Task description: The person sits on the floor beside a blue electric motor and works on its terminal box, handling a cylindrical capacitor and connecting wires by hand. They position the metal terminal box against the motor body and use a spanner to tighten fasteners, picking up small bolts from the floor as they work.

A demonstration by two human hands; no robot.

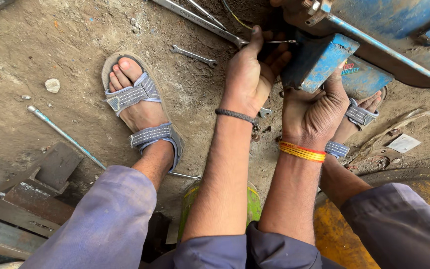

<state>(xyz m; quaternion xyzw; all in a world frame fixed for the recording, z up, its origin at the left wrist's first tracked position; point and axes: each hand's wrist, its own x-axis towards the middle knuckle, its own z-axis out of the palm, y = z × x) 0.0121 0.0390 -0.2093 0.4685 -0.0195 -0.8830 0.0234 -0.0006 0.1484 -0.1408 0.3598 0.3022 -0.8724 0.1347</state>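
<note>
The blue metal block point(318, 59), a painted part hanging off the blue machine frame point(399, 35), sits above the dirt floor point(41, 55) at the upper middle of the view, and both hands work at it. The left hand point(249, 74) is just left of the block, its fingers point(255, 39) pressed together and pinching a thin metal pin point(280, 42) that points into the block's upper left edge. The right hand point(314, 112) is below the block, its fingers curled up against the underside and touching it; whether they clamp anything else cannot be told. A long steel spanner point(200, 20) lies on the floor up and left of the block, its end near the left thumb, and a smaller spanner point(193, 55) lies well left of the block. Further left a sandalled foot point(140, 107) rests flat on the dirt, and another sandal point(359, 113) shows just below the block's right side.
</note>
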